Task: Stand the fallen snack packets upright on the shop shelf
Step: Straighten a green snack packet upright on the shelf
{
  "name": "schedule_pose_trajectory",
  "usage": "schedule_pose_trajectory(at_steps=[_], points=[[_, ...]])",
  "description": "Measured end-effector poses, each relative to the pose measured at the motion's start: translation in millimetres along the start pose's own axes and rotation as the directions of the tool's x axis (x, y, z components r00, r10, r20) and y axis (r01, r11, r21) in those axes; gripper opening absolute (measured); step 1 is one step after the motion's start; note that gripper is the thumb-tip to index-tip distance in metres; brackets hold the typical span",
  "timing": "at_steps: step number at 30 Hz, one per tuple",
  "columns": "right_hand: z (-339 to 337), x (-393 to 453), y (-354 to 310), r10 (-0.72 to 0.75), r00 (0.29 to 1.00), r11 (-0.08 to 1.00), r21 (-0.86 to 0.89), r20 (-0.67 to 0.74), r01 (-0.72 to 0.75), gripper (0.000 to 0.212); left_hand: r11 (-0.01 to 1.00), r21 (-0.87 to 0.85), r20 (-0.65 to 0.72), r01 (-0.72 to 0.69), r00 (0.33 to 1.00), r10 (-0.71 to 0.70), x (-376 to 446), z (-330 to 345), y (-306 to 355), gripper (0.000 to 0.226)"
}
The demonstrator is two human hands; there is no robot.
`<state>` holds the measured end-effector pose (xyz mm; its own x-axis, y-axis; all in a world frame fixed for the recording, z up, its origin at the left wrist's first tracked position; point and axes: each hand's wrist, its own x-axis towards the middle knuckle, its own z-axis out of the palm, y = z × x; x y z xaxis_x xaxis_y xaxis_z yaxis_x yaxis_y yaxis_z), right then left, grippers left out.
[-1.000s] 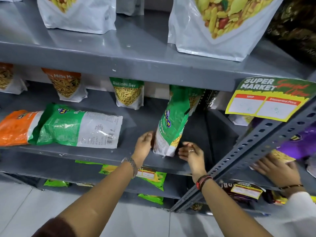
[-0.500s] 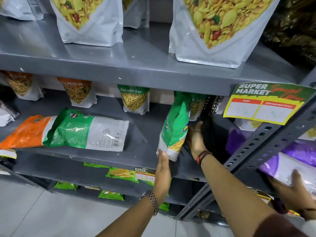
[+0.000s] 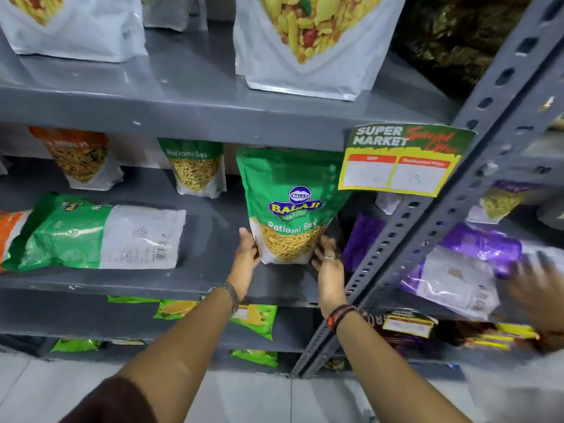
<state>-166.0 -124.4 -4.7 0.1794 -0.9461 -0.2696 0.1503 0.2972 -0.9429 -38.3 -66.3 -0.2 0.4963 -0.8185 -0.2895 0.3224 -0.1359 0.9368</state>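
A green Ratlami Sev packet stands upright on the grey middle shelf, its front facing me. My left hand presses its lower left edge and my right hand holds its lower right edge. Left of it, another green packet lies flat on its side, back label showing. An orange packet lies flat beside that one at the frame's left edge.
Small upright packets line the shelf's back. Big white pouches stand on the shelf above. A price card hangs on the slotted upright post. Another person's hand handles purple packets on the right.
The green packet has turned from edge-on and tilted to upright and front-facing. My left hand moved from below it to its left side; my right hand came forward to its right edge.
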Motion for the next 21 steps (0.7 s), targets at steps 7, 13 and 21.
schedule_pose_trajectory(at_steps=[7, 13, 21], points=[[13.2, -9.3, 27.6, 0.172, 0.983, 0.95, -0.273, 0.063, -0.149, 0.035, 0.966, -0.254, -0.242, 0.052, 0.963, -0.115, -20.9, -42.0, -20.9, 0.036], [77.5, -17.8, 39.4, 0.181, 0.934, 0.899, -0.437, 0.308, -0.03, 0.038, 0.96, -0.257, -0.309, 0.108, 0.933, -0.187, -64.2, -131.7, -19.8, 0.033], [178.0, -4.0, 11.7, -0.147, 0.923, 0.711, -0.61, 0.357, 0.349, 0.026, 0.949, -0.311, -0.38, 0.047, 0.909, -0.169, -73.5, -220.5, 9.9, 0.047]])
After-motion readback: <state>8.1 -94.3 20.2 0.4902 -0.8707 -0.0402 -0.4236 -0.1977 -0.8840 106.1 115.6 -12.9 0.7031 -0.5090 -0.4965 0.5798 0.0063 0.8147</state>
